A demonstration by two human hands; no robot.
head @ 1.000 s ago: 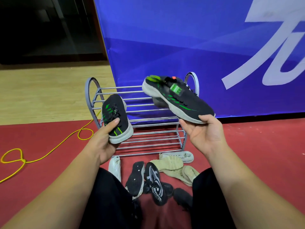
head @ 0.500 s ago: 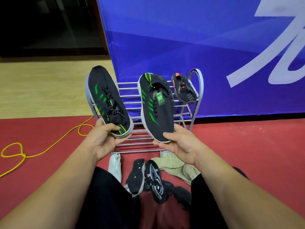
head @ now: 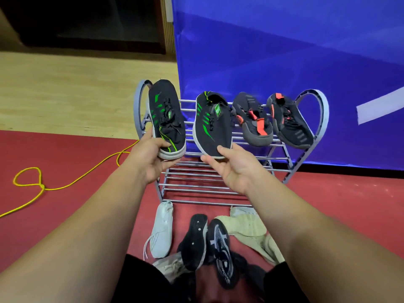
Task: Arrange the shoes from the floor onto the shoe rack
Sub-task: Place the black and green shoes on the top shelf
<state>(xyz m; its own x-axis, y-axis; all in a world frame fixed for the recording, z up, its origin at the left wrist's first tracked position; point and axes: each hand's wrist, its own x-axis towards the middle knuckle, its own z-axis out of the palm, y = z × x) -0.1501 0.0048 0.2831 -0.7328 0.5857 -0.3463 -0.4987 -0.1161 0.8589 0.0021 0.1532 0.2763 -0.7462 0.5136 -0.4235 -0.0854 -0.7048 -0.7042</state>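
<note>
At frame centre the left grip clasps a green-striped shoe by the heel, and the right grip clasps the matching shoe, both over the rack top shelf. This looks like the placing step. Next, set both flat beside the orange-trimmed pair, then let go.

- 1 view: a wide-angle camera worn on the person's head, looking forward and steeply down along both forearms.
- It faces the shoe rack, which stands centre frame against a blue banner, near and within the arms' reach.
- The left hand grips the left green-striped shoe and the right hand pinches the right green-striped shoe mid-frame, between lens and rack.
- The bottom edge takes in dark trousers and loose shoes on the red floor, closest to the camera.
</note>
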